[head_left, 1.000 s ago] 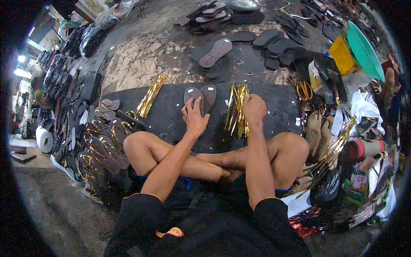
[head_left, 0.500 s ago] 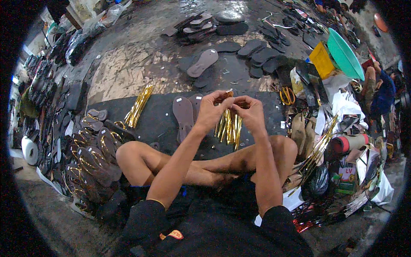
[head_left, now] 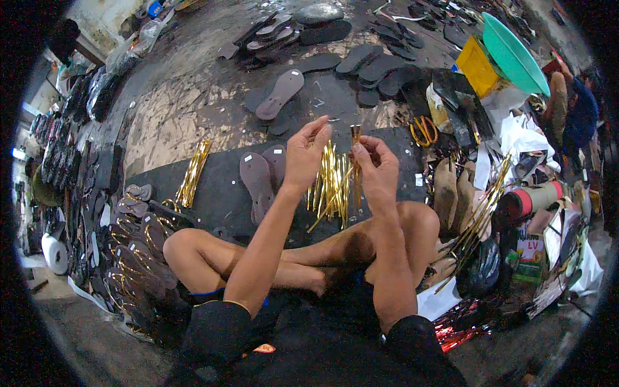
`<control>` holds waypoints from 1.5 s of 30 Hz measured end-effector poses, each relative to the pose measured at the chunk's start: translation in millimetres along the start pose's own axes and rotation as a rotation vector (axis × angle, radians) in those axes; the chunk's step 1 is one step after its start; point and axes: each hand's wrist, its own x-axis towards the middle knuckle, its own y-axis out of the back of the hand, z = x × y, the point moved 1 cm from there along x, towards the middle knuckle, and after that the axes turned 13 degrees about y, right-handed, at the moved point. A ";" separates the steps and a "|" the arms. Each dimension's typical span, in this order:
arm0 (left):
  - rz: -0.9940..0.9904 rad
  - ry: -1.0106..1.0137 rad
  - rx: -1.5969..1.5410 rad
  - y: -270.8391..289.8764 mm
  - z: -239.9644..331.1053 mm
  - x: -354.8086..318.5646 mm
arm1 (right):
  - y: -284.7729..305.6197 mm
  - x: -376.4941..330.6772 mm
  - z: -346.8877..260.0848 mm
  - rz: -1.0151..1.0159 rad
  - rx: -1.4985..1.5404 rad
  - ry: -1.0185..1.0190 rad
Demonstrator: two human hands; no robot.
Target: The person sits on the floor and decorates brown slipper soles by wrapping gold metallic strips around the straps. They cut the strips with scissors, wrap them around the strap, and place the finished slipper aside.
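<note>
My right hand [head_left: 376, 169] is closed on a few shiny gold straps [head_left: 356, 134], held upright with their ends above the thumb. My left hand [head_left: 305, 155] is raised beside it, fingers pressed together. A small pale bit [head_left: 333, 119] shows at its fingertips; whether it is gripped I cannot tell. Between and below the hands, a loose bundle of gold straps [head_left: 332, 187] lies on the black mat [head_left: 222, 200]. To the left of my left hand are two brown sandal soles, the nearer sole [head_left: 256, 177] partly overlapping the other sole [head_left: 276, 158].
A second gold strap bundle [head_left: 193, 173] lies left on the mat. Finished sandals [head_left: 138, 258] pile beside my left knee. Dark soles [head_left: 380, 71] and a brown sole [head_left: 280, 95] lie ahead. At right are orange-handled scissors [head_left: 423, 131], a green basin [head_left: 512, 55] and scraps.
My hands, together at the top of the gold straps before, have come apart. The right now holds a few straps separately, and the rest of the bundle lies on the mat. The view has shifted slightly.
</note>
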 end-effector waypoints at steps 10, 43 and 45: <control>0.165 -0.076 -0.292 41.3 58.6 -86.8 | 10.0 -6.9 -14.9 0.302 0.814 -0.206; 0.876 0.201 1.144 245.1 -104.5 -8.7 | -56.3 -46.2 -60.2 -0.350 -0.676 0.822; 0.684 0.336 1.055 222.0 -95.3 -4.2 | -47.3 -45.2 -51.8 -0.348 -0.692 0.806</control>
